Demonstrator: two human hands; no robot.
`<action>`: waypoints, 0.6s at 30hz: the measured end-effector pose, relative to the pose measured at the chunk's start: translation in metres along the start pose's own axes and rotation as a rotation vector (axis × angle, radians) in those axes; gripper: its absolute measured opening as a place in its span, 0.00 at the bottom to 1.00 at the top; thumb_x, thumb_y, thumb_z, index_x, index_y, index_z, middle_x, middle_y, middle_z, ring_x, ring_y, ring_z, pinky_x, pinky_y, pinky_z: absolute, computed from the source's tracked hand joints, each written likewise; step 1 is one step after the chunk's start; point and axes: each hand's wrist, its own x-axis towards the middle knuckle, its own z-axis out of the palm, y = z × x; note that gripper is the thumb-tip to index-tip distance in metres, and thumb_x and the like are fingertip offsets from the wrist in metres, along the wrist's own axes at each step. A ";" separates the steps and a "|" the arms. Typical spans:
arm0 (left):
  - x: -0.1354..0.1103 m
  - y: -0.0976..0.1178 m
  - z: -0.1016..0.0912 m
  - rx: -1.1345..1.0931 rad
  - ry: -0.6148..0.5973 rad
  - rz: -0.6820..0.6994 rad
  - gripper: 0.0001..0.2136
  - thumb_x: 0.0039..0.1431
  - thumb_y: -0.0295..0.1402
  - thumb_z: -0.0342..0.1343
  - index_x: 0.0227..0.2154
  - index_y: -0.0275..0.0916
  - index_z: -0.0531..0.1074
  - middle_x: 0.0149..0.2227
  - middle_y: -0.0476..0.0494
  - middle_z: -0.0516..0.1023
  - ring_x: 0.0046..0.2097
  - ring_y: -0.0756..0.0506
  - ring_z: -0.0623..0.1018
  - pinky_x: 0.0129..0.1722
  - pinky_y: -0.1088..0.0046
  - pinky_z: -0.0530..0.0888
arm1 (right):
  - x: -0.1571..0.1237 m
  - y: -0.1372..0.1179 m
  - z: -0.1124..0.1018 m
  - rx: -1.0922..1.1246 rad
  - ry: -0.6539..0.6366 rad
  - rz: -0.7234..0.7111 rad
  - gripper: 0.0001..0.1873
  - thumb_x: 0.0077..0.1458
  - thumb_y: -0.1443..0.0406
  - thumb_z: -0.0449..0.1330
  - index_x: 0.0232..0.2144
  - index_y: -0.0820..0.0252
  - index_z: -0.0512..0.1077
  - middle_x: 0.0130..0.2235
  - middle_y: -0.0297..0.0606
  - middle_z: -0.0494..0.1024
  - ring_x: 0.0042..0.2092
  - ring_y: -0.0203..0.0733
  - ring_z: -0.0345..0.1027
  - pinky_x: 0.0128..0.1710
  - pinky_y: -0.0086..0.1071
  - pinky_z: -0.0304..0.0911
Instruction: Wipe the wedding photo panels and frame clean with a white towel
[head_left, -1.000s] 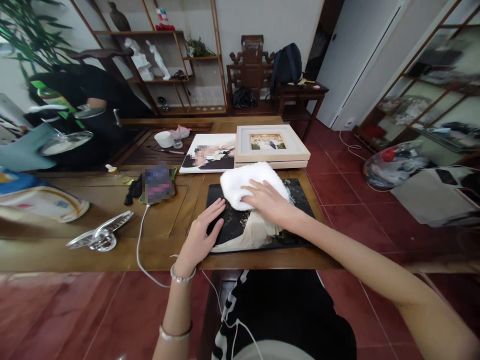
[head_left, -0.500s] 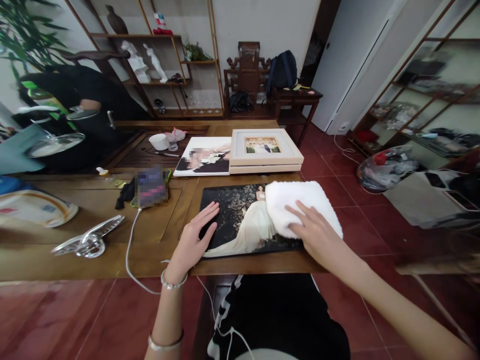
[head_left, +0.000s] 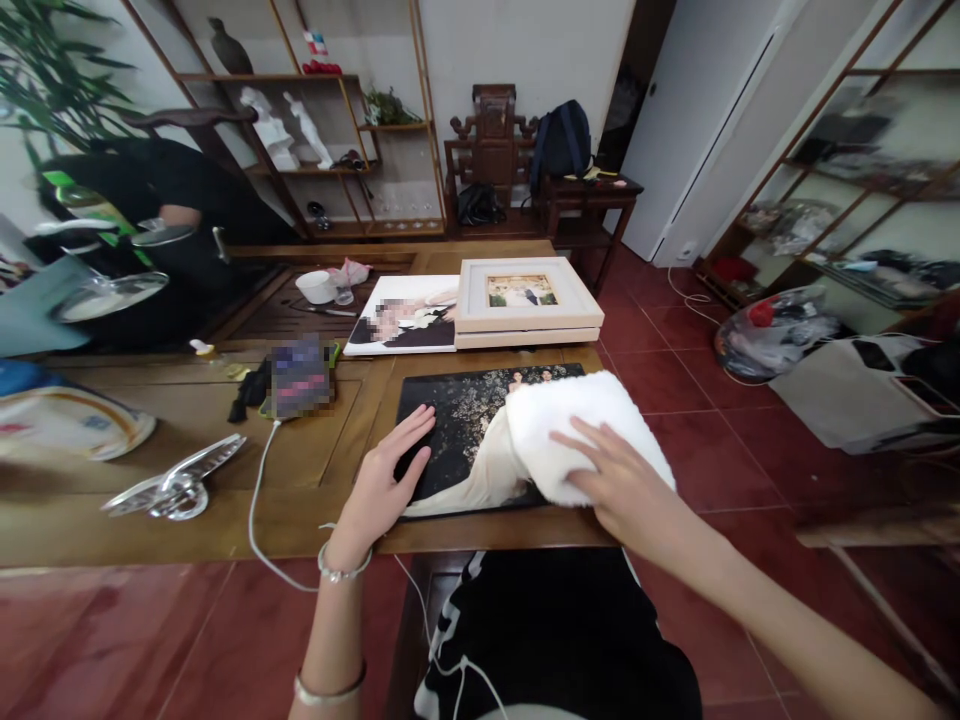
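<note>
Partly, our view of the glossy dark photo panel (head_left: pixel 454 440) is blocked: a thick, fluffy white cloth (head_left: pixel 589 398) covers its right side, hiding that edge and much of the pale gown pictured. The panel lies flat near the front edge of the brown wooden table (head_left: pixel 330 515). Pixelation masks the dark pouch-like object (head_left: pixel 302 375) with the white cable, and part of the white-edged photo canvas (head_left: pixel 409 315) beside the stacked pale wooden picture frames (head_left: pixel 529 295). The picture's left edge cuts off a blue-and-white plastic packet (head_left: pixel 67 410).

Our right hand (head_left: pixel 626 485) rests on top of the cloth, fingers spread and nearly straight; its palm side is out of sight. Our left hand (head_left: pixel 381 490) holds nothing, lying open with thumb apart, its fingertips touching the panel's left edge.
</note>
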 end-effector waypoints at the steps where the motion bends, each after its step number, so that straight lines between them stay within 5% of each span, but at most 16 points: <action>1: 0.000 0.000 0.000 0.001 -0.001 -0.001 0.17 0.64 0.34 0.49 0.55 0.41 0.69 0.60 0.43 0.67 0.64 0.43 0.62 0.64 0.57 0.59 | 0.012 0.009 0.000 0.012 -0.004 0.002 0.30 0.39 0.84 0.48 0.41 0.61 0.76 0.60 0.44 0.66 0.65 0.60 0.48 0.60 0.61 0.52; 6: 0.001 0.000 0.002 0.011 -0.003 -0.009 0.18 0.64 0.34 0.49 0.55 0.39 0.68 0.61 0.42 0.67 0.64 0.43 0.62 0.64 0.58 0.58 | 0.060 0.047 0.006 0.059 0.021 0.011 0.33 0.41 0.83 0.49 0.49 0.62 0.72 0.58 0.48 0.68 0.64 0.58 0.51 0.61 0.58 0.50; 10: 0.001 0.000 0.001 0.015 -0.004 -0.011 0.18 0.64 0.34 0.50 0.55 0.39 0.69 0.61 0.42 0.67 0.64 0.43 0.62 0.64 0.58 0.58 | 0.072 0.056 0.008 0.046 0.027 0.014 0.32 0.42 0.83 0.49 0.49 0.63 0.72 0.57 0.50 0.69 0.64 0.57 0.51 0.61 0.58 0.49; 18: 0.001 -0.002 0.000 0.001 -0.005 -0.012 0.18 0.64 0.35 0.50 0.55 0.40 0.69 0.61 0.42 0.67 0.64 0.42 0.62 0.64 0.57 0.58 | 0.010 -0.004 -0.002 0.063 -0.067 -0.011 0.32 0.40 0.86 0.46 0.42 0.61 0.76 0.61 0.45 0.64 0.67 0.58 0.42 0.61 0.61 0.46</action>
